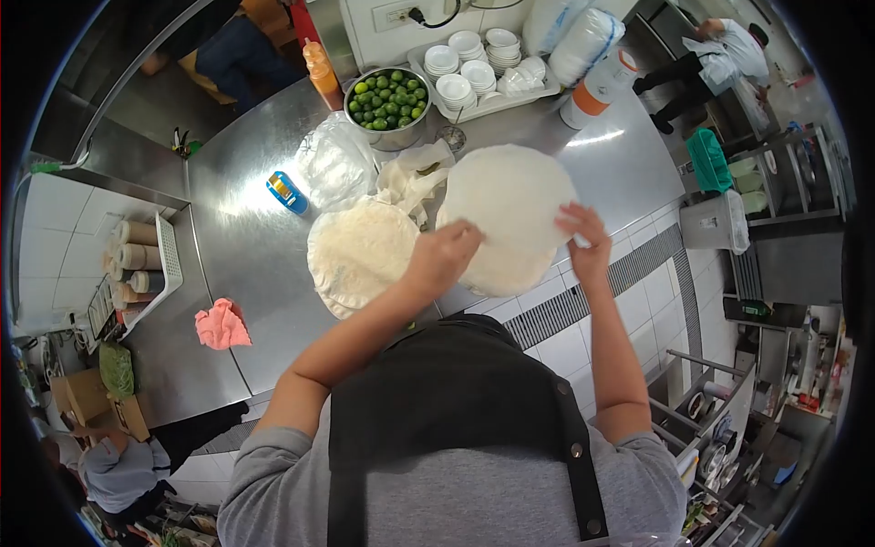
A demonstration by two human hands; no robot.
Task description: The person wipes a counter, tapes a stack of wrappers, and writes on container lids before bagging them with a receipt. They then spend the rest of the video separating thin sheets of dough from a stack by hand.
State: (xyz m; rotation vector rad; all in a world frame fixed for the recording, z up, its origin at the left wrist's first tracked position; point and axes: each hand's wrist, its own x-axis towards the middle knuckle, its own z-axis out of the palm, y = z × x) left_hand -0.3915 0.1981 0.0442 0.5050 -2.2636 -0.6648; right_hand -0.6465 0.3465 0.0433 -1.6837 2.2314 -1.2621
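Note:
A large, round, pale flour tortilla (515, 196) is in front of me, partly over the steel counter's near edge. My left hand (445, 260) is closed in a pinch at its left side. At the right rim, the bent, slightly separated fingers of my right hand (585, 235) hold the edge. Below the tortilla more pale round layers show; how many is hidden. Just left of my left hand lies another round pale stack (360, 251), partly covered by my forearm. A crumpled plastic bag (415, 178) touches its far side.
Behind stand a metal pot of limes (388, 135), an orange sauce bottle (323, 75), a tray of small white dishes (478, 111) and a white-orange container (594, 96). Leftward lie a blue can-shaped item (288, 192) and a pink cloth (221, 325). Other people are nearby.

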